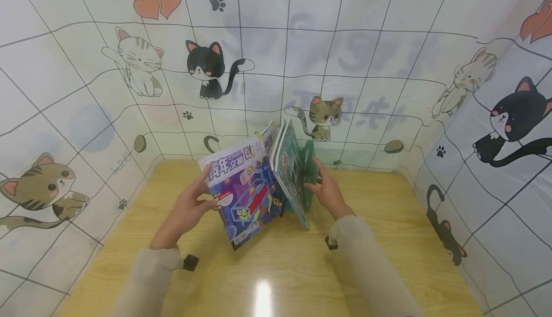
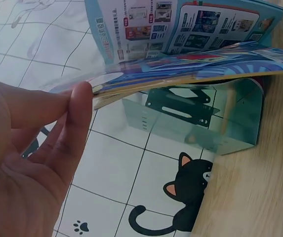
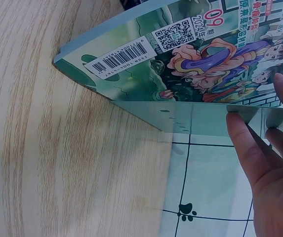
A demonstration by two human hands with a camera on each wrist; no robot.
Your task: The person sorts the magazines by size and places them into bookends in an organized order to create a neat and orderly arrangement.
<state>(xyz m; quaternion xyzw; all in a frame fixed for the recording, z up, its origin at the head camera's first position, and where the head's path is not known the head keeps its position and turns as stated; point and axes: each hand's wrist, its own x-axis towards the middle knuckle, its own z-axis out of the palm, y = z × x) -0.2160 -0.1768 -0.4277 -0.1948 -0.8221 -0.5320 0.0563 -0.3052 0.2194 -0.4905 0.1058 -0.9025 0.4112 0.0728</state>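
Observation:
A purple-blue magazine (image 1: 246, 190) with a white title band leans tilted over the table. My left hand (image 1: 187, 209) pinches its left edge between thumb and fingers, plain in the left wrist view, where the magazine (image 2: 190, 69) is seen edge-on. Beside it, several upright magazines with a green illustrated cover (image 1: 290, 173) in front stand in a translucent green bookend (image 1: 308, 158). On the right, my right hand (image 1: 331, 192) grips the bookend's side plate; in the right wrist view its fingertips (image 3: 236, 121) touch that plate, below the green magazine (image 3: 131, 69).
A light wood table (image 1: 267, 269) carries everything, with a bright reflection near its front. A cat-printed white curtain (image 1: 267, 63) encloses the back and both sides, close behind the bookend. Black straps (image 1: 190, 262) hang at the wrists.

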